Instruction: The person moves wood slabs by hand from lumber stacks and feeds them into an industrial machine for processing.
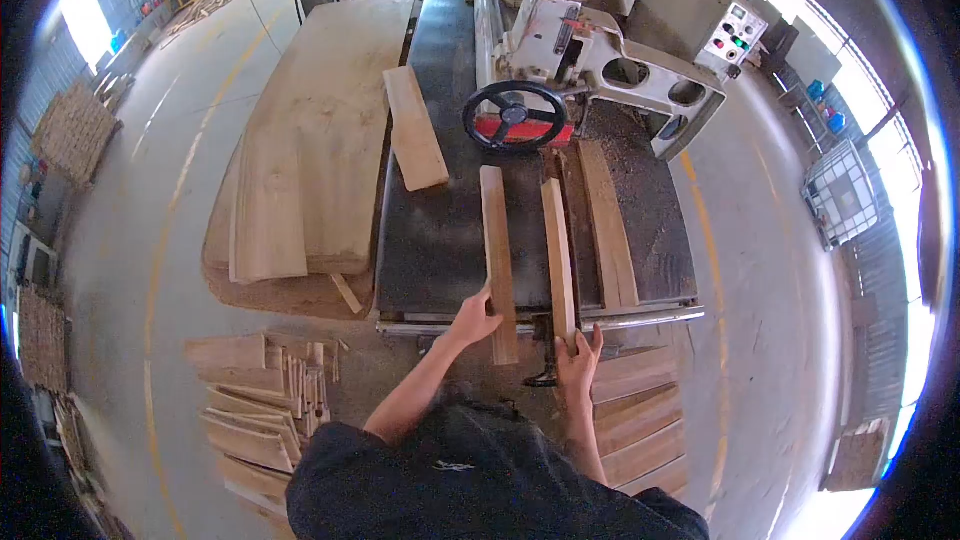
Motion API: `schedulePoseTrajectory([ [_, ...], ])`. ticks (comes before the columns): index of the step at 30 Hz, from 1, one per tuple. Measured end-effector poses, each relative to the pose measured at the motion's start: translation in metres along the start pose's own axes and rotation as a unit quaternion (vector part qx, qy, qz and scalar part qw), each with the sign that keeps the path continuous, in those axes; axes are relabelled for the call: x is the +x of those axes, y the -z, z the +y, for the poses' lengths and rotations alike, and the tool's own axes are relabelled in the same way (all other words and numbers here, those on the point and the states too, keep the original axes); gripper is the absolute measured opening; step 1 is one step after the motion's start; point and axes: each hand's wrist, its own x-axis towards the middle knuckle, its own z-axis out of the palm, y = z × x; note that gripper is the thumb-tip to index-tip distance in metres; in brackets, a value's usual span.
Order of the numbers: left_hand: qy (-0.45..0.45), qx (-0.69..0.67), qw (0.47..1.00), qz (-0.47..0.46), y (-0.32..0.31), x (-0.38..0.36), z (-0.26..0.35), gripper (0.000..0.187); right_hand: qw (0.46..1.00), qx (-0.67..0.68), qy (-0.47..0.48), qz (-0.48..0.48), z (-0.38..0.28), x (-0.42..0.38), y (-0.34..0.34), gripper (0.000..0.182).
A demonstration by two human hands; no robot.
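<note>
My left hand (474, 320) grips the left edge of a wooden strip (497, 240), close to its near end, which sticks out past the front of the dark machine table (430, 250). My right hand (578, 362) holds the near end of a second, narrower wooden strip (556, 250), with the thumb and fingers on either side of it. Both strips lie lengthwise on the table, a little apart, pointing towards a black handwheel (514, 116). To the right of them lies another board (607, 230). A wider board piece (415, 130) rests at an angle on the left.
Large stacked boards (320, 110) stand left of the machine table. Below are piled offcuts (250, 410) on the left and planks (640, 420) on the right. The machine frame (600, 60) and control box (700, 20) rise at the back. A metal rail (650, 316) runs along the front edge.
</note>
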Motion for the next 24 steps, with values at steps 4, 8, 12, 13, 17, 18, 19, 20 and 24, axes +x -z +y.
schedulePoseTrajectory([
  [4,0.004,0.164,0.985,-0.051,-0.023,0.0,0.03,0.069,0.998,0.063,0.007,0.015,0.007,0.014,-0.004,0.054],
  [8,-0.021,0.225,0.974,0.019,-0.066,0.017,0.028,0.061,1.0,-0.013,-0.019,0.004,0.007,0.031,-0.004,0.05],
  [12,-0.028,0.244,0.969,-0.001,-0.069,0.055,0.011,0.069,0.992,0.054,0.114,-0.008,-0.045,0.037,-0.007,0.042],
  [13,-0.022,0.244,0.97,-0.007,-0.064,0.067,0.008,0.069,0.981,0.038,0.177,-0.074,-0.054,0.035,-0.011,0.043],
  [17,0.005,0.199,0.98,-0.014,-0.04,0.119,0.014,0.071,0.955,-0.173,0.111,-0.212,-0.058,0.036,-0.071,0.062],
  [18,0.024,0.209,0.977,-0.03,-0.03,0.14,0.019,0.073,0.948,-0.191,0.099,-0.235,-0.037,0.043,-0.096,0.078],
  [19,0.026,0.189,0.981,-0.032,-0.029,0.158,0.01,0.072,0.947,-0.182,0.118,-0.236,-0.048,0.054,-0.102,0.078],
  [20,0.041,0.213,0.975,-0.056,-0.021,0.173,0.012,0.072,0.951,-0.181,0.091,-0.232,-0.061,0.064,-0.101,0.08],
  [24,0.01,0.184,0.982,0.03,-0.01,0.224,0.004,0.065,0.965,-0.125,0.065,-0.222,-0.097,0.119,-0.117,0.091],
])
